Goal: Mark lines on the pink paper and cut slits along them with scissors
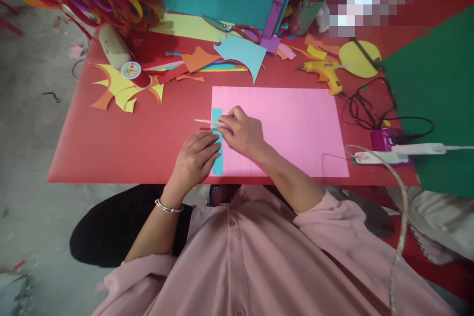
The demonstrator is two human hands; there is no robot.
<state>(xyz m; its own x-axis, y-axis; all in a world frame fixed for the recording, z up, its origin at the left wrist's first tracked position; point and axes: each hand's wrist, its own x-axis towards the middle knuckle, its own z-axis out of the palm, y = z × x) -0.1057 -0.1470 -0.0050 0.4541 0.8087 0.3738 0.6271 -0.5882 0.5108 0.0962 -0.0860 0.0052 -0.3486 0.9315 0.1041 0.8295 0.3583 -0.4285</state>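
Observation:
A large pink paper sheet (292, 128) lies on the red table (122, 143), marked with faint vertical lines. Along its left edge lies a narrow teal strip (217, 113). My right hand (242, 131) pinches a thin pencil (205, 121) whose tip points left, over the top part of the strip. My left hand (196, 158) lies flat with fingers pressed on the lower part of the teal strip, holding it against the pink sheet.
A yellow glue gun (326, 73) and black cords (370, 111) lie right of the sheet, with a white power strip (381, 157). Coloured paper scraps (118, 89), a tape roll (131, 70), scissors (237, 29) and a green sheet (440, 89) surround the work.

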